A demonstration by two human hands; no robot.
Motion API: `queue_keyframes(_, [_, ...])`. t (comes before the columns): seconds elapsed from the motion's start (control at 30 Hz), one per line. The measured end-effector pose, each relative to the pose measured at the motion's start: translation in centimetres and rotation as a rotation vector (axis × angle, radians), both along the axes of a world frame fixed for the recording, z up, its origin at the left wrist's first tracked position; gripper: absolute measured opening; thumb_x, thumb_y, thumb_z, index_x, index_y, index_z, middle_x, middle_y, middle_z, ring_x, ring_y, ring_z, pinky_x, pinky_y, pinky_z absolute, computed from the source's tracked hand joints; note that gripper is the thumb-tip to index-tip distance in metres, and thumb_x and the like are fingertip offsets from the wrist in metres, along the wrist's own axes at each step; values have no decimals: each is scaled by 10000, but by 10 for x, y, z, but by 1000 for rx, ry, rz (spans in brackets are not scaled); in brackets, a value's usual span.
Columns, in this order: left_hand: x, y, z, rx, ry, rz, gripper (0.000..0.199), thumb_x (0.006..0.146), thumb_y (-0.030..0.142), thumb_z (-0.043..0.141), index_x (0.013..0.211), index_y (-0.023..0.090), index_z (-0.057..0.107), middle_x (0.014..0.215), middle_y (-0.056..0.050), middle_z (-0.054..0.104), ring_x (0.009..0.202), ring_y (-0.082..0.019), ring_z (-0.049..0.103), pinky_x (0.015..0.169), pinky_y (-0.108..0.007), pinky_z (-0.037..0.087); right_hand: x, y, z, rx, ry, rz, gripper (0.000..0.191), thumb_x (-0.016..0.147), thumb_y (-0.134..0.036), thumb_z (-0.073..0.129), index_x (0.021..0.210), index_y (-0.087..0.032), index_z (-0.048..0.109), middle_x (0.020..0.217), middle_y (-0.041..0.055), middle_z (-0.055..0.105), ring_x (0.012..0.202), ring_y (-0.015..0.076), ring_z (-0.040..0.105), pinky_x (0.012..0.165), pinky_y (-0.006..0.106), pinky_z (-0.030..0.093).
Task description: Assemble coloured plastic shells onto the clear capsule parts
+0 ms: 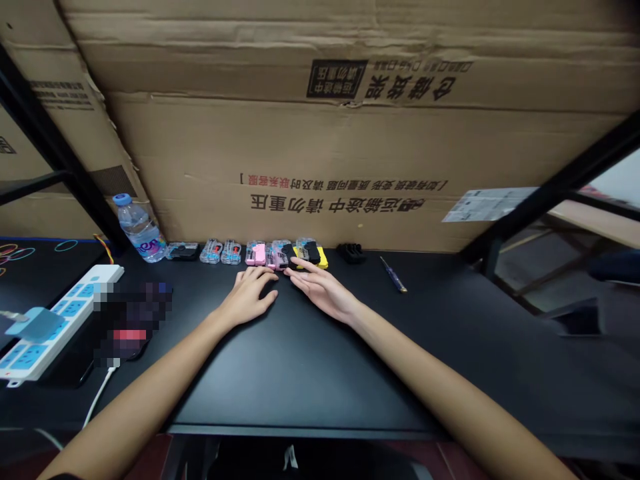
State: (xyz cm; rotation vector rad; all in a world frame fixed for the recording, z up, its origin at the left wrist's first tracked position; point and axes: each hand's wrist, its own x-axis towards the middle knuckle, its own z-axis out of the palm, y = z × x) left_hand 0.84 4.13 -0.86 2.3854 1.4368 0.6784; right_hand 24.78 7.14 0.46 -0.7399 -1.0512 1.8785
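Note:
A row of small clear plastic pieces with coloured parts lies along the cardboard at the back of the table; their kind is hard to tell. My left hand (249,295) is palm down on the dark tabletop, fingers apart, just in front of the pink piece (257,253). Turned on its edge, my right hand (323,287) has its fingers stretched out and nothing in it. Its fingertips are by the clear-and-black piece (284,255) and partly cover it. Beside them is a clear, black and yellow piece (311,252). Whether the fingertips touch these cannot be seen.
Left stand a water bottle (140,228), a power strip (75,303) with a blue plug, and a phone with a white cable (100,393). To the right lie a black part (351,253) and a screwdriver (394,275). Cardboard (350,147) walls the back between black posts.

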Motion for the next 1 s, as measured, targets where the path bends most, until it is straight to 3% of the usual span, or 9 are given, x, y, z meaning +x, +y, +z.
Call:
queue_keyframes(0.3, [3,3,1,-15,-10,18,283,1016,353,598,1277,282,679,1574,-70,575,1463,-304,488,1188,-542,388,-2,1,-3,20,10,31,543,816,-270,872,1334,-255,709,1477,76,692,1508,235,524,1340,440,311])
queue_keyframes(0.47, [2,-4,16,30,-39,16,216,1023,319,565,1145,268,736,1385,-65,707,1338,-292,580,1136,-514,435,4,-1,-4,91,-32,69,484,870,-320,852,1330,-236,726,1517,103,660,1480,265,556,1325,476,338])
queue_keyframes(0.57, [-7,-5,28,138,-41,92,245,1029,280,519,1133,261,740,1270,-74,740,1262,-296,610,1107,-492,461,12,-5,0,177,-82,45,436,909,-357,827,1315,-221,745,1477,122,687,1459,293,578,1293,505,387])
queue_keyframes(0.67, [-22,-1,31,220,33,222,320,1011,240,508,1267,237,699,1402,-125,682,1356,-344,555,1145,-532,430,23,-5,5,251,-153,-49,406,903,-406,827,1263,-227,770,1413,118,727,1424,322,606,1244,539,447])
queue_keyframes(0.8, [-39,4,27,190,211,325,416,975,217,537,1379,212,636,1522,-172,603,1422,-388,515,1167,-571,405,42,7,7,347,-256,-281,362,869,-458,836,1157,-243,792,1277,101,781,1302,328,688,1170,554,516])
queue_keyframes(1.0, [-41,1,34,189,317,349,273,966,297,571,1189,202,697,1242,-175,694,1211,-390,617,996,-502,519,84,33,4,568,-559,-645,277,929,-419,690,1089,-210,778,1129,109,805,1123,296,754,1097,555,557])
